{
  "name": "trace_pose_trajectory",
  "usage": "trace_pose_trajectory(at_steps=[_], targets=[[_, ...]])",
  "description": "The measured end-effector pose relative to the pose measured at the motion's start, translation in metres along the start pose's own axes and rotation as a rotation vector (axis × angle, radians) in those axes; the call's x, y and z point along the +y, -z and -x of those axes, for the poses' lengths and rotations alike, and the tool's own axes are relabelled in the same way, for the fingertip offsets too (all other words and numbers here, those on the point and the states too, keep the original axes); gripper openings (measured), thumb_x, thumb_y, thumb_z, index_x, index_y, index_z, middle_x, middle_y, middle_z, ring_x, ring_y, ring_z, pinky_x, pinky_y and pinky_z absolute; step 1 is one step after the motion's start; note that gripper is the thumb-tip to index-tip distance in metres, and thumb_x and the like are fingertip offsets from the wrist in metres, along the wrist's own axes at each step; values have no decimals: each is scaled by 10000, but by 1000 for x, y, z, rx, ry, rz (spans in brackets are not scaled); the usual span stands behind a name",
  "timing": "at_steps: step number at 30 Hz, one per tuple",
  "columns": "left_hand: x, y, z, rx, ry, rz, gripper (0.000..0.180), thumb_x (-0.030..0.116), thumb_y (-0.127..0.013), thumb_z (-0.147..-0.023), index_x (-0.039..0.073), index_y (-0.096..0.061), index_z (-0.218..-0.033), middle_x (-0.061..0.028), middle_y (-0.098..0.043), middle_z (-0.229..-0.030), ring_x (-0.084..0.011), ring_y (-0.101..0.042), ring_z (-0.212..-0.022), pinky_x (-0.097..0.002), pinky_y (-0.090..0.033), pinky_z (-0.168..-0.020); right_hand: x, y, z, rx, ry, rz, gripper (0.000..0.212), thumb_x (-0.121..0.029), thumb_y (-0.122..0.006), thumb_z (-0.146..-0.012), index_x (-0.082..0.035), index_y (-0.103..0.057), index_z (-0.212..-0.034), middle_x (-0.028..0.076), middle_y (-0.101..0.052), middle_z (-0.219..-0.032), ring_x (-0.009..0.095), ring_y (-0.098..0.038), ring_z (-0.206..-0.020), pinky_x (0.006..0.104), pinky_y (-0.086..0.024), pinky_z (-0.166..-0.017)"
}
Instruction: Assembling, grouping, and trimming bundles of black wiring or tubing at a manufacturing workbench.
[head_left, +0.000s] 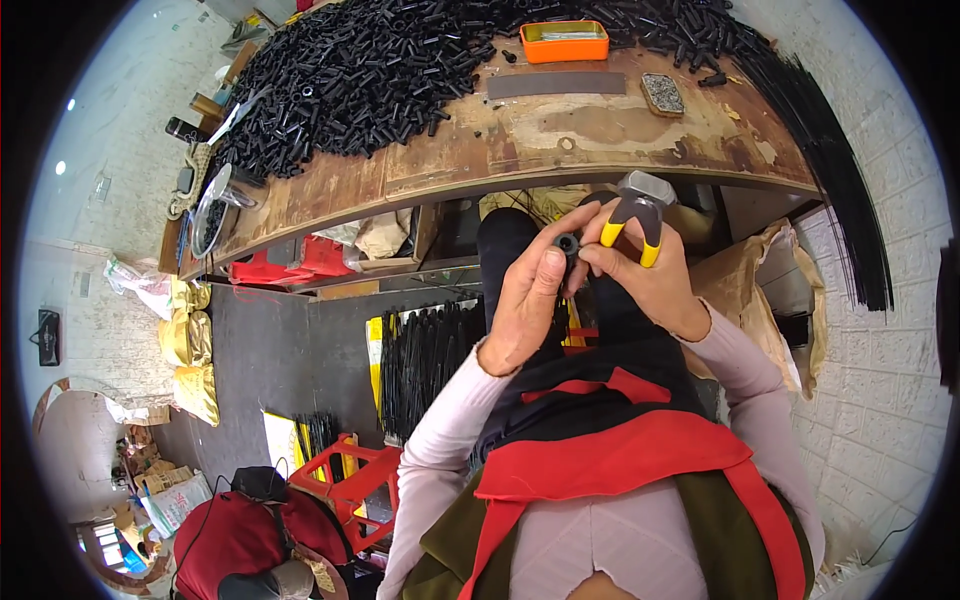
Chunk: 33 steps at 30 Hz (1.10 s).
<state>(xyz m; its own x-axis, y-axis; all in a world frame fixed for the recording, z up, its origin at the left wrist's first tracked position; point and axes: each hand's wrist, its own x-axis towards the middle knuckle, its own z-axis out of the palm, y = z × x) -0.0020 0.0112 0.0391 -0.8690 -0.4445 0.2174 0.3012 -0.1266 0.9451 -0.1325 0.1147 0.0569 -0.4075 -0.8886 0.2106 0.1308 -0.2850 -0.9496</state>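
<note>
Both hands meet in front of me, just short of the workbench's near edge. My left hand (528, 298) pinches a small black tubular fitting (567, 243), its round open end facing up. Against the fitting's right side press the thumb and fingertips of my right hand (648, 275). A pair of pliers (648, 188) with black and yellow handles is tucked in that same hand, its metal head pointing away from me. The fingers partly hide the fitting's lower portion. Beyond my hands, a large heap of similar black fittings (345, 90) covers the bench's far left.
An orange tin (565, 43), a grey strip (556, 84) and a speckled block (662, 94) lie on the wooden bench (440, 165). Long black rods (835, 180) hang over its right end. A brown sack (740, 280) stands at right, a red stool (345, 485) at lower left.
</note>
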Motion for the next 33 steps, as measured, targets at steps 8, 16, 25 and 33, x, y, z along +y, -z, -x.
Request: trace_pose_trajectory(at_steps=[8, 16, 25, 33], targets=[[-9, 27, -12, -35, 9, 106, 662, 515, -406, -1011, -36, -417, -1377, 2, -430, -784, -89, -378, -709, -239, -323, -640, -65, 31, 1, -256, -444, 607, 136, -125, -602, -938, -3, -542, -945, 34, -573, -621, 107, -542, -521, 257, -426, -522], [-14, 21, -13, -156, 65, 30, 536, 519, -327, -1034, 16, -507, -1063, 17, -393, -751, -75, -325, -683, -219, -287, -620, -66, 33, 13, -365, -475, 752, 254, -194, -533, -987, -8, -544, -1159, 69, -620, -664, 149, -593, -538, 304, -461, -534], [-8, 20, -13, -182, 62, -42, 548, 538, -328, -1027, 20, -504, -1050, 12, -405, -761, -82, -326, -703, -225, -286, -637, -86, 42, -4, -491, -623, 537, 321, -291, -474, -1023, -19, -540, -1178, 66, -629, -801, 125, -593, -574, 279, -491, -550], [5, 23, -7, -224, 108, -82, 614, 589, -357, -995, -6, -497, -1059, -3, -453, -783, -87, -382, -701, -238, -341, -660, -87, 46, -15, -666, -1033, 362, 358, -343, -471, -1022, 3, -541, -960, 41, -567, -687, 106, -561, -545, 258, -461, -506]])
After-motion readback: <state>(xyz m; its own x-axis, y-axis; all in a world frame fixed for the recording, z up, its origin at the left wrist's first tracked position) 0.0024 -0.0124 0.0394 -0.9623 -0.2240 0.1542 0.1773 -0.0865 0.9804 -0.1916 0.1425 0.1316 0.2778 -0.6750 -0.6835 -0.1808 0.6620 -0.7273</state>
